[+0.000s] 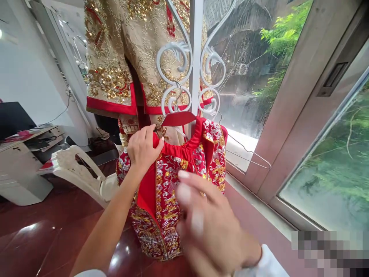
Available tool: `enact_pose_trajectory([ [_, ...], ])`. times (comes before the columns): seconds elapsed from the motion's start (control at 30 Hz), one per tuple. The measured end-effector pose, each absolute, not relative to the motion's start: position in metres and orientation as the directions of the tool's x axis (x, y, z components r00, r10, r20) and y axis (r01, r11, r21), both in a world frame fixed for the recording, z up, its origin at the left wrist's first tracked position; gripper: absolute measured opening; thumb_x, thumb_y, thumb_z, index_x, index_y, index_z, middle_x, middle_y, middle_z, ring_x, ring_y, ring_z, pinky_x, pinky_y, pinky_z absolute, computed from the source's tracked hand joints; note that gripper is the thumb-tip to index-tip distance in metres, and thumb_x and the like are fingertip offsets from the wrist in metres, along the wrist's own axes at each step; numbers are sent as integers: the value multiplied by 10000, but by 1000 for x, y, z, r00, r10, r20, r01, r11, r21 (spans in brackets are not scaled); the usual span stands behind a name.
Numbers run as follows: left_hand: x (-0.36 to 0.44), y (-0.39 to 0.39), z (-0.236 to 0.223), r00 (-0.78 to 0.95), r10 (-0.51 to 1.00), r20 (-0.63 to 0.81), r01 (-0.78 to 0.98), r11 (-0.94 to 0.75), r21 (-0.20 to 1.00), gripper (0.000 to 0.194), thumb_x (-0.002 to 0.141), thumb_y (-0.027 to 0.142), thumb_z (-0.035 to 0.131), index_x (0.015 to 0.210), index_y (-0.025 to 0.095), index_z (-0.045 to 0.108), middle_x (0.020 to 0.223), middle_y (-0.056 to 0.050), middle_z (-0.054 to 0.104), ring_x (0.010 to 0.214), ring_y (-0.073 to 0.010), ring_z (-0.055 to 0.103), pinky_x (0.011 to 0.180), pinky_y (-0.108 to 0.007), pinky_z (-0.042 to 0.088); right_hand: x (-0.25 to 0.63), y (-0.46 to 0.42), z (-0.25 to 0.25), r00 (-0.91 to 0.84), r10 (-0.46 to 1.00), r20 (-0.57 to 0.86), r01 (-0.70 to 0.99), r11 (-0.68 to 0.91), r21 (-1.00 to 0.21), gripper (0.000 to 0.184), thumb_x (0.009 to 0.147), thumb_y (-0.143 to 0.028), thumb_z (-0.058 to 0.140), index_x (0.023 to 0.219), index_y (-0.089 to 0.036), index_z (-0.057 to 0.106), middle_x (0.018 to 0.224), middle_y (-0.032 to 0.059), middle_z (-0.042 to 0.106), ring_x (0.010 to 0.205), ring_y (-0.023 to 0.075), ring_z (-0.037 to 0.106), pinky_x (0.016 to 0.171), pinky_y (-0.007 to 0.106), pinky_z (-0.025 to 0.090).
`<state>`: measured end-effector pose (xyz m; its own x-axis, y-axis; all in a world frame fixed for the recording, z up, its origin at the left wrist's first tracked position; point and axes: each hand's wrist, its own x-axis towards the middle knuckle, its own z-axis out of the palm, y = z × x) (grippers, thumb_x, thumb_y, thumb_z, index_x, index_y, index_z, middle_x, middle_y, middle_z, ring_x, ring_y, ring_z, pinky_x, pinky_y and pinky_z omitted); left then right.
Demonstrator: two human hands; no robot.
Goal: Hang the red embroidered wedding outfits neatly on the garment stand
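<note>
A red embroidered skirt (170, 192) with gold and silver patterns hangs by its gathered red waistband in front of the white metal rack. The red top of a hanger (178, 119) shows above the waistband, its hook on the rack's scrollwork. My left hand (144, 148) is closed on the skirt's upper left edge, thumb over the red cloth, beside the hanger. Nearer the camera, my right hand (211, 219) is in front of the skirt's lower right part, its fingers bent and smeared by motion. Whether it touches the cloth or holds anything is unclear.
A gold sequined garment (112, 73) with red trim hangs behind. The rack's white post (196, 57) stands at the centre. A bare wire hanger (248, 152) hangs at the right, near the window frame (288, 92). A white chair (80, 169) and a desk (21, 169) are at the left.
</note>
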<state>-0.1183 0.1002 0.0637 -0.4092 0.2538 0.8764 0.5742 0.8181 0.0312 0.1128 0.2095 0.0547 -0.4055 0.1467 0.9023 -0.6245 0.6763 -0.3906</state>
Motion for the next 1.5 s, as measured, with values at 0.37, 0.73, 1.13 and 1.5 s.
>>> enact_pose_trajectory([
  [0.37,-53,149,-12,-488,350,799,660,747,76,550,753,524,590,1227,247,569,1475,-133,301,1324,-359,281,1092,-578,178,-24,277,-14,-673,449,587,-227,630,-743,183,827,-199,523,928,-136,662,923,57,680,804,149,622,770,263,467],
  [0.73,-20,130,-45,-501,-150,852,534,722,441,429,687,451,696,1009,169,669,1204,-156,411,1071,-291,420,943,-439,388,-22,253,-21,-804,319,501,-56,799,-599,207,866,-332,571,886,-149,665,869,52,665,805,154,563,760,247,376],
  [1.13,-8,90,-100,-762,-224,608,485,426,764,378,826,184,515,1198,154,457,1051,-102,606,770,-121,616,735,-248,510,0,255,-79,-962,267,-60,262,836,-483,266,845,-342,604,843,-82,661,839,155,655,717,185,601,620,240,338],
  [1.5,-16,93,-165,-958,252,137,243,459,855,182,789,224,555,943,160,628,847,-50,676,752,-147,633,774,-288,503,0,252,-118,-970,233,-72,226,751,-620,279,875,-341,548,850,-101,687,766,82,656,632,108,537,589,202,323],
])
